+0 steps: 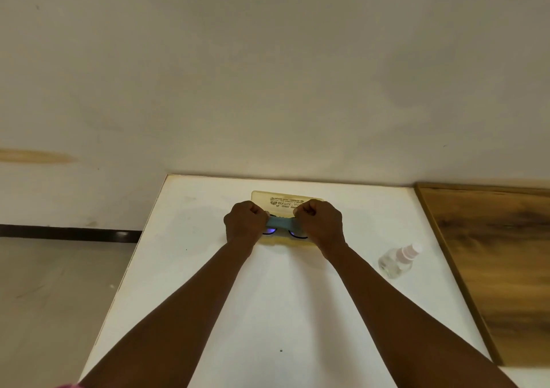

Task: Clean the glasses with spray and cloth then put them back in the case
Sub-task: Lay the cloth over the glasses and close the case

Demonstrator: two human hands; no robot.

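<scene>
Hands: your left hand (245, 224) and right hand (320, 224) are both curled into fists over the far middle of the tabletop (208, 268), each gripping one end of the cloth.
Cloth: your light blue cloth (279, 224) is stretched between the two fists, lying across the top of the glasses.
Glasses: your dark-rimmed glasses (293, 234) sit under the cloth; only the lower edges of both lenses show, with a bluish glint, just beneath your knuckles.
Case: your pale yellow case (285, 198) lies open beneath and behind your hands, its lid flat toward the wall with printed lettering on it; you cannot tell whether the glasses touch it.
Spray: your clear spray bottle (398, 259) stands to your right, well apart from the hands, near the tabletop's right edge.
Surroundings: a wooden board (491, 253) lies to your right, a plain wall (268, 75) ahead.
</scene>
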